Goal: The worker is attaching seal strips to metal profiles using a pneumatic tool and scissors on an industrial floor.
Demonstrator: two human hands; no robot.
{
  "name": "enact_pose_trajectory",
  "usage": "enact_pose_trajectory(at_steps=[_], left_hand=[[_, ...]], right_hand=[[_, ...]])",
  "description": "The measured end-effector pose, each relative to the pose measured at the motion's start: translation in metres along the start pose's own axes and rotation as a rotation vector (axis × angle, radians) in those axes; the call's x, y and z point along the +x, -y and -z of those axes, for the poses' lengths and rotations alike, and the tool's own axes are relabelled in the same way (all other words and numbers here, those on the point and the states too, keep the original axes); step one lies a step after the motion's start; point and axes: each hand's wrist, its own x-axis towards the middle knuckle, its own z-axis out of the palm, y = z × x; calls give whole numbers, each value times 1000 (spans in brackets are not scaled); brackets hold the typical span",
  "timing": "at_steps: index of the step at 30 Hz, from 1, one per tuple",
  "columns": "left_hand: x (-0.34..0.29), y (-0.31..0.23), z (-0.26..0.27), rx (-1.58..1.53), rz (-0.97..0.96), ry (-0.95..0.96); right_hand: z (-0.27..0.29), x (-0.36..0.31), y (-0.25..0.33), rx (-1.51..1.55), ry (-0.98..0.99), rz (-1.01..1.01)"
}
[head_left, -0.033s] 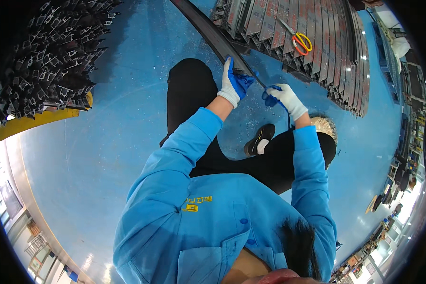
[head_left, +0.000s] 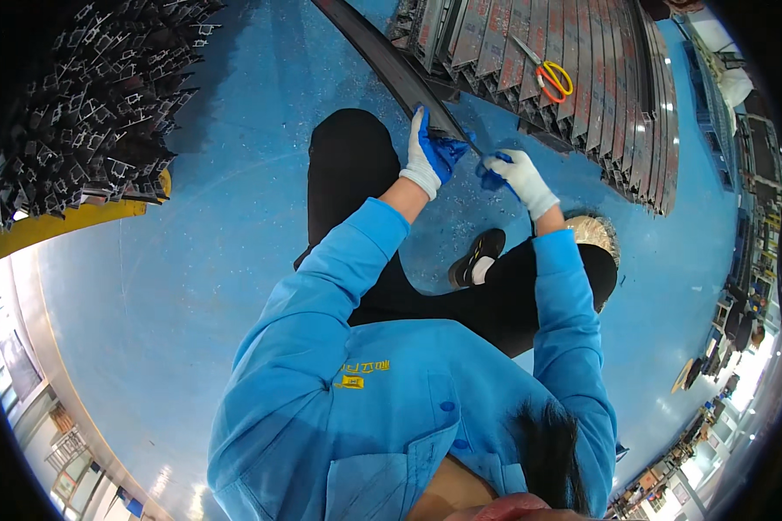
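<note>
A long dark bar [head_left: 387, 61] slants across the blue floor [head_left: 200, 286], running from the far middle of the scene toward the person, with its near end between the two hands. The left hand [head_left: 434, 156], in a white glove with a blue palm, holds the bar close to that near end, the thumb on its left side and the fingers wrapped underneath. The right hand [head_left: 514, 178], gloved the same way, is just to the right of the bar's tip with its fingers curled in; whether it grips the tip or a thin strip there, I cannot tell. Far right lies a stack of grey bars [head_left: 495, 52], and scissors [head_left: 554, 80] with red and yellow handles rest on it. Far left, a pile of black bars [head_left: 96, 104] sits above a yellow beam [head_left: 69, 231]. A black shoe [head_left: 476, 258] stands near the hands, on the floor between the knees.
</note>
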Motion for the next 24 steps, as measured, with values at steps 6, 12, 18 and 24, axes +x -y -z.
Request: enact_pose_trajectory(at_steps=[6,12,18,24], left_hand=[[-4,-5,-2,-87,75,102],[11,0,9,-113,11,14],[13,4,11,-3,37,62],[10,8,6,-27,24,-11]], right_hand=[[-11,-3,27,137,2,-87],[18,-10,5,65,90,-170],[-8,2,3,54,-70,-139],[9,-8,-16,167,49,-149]])
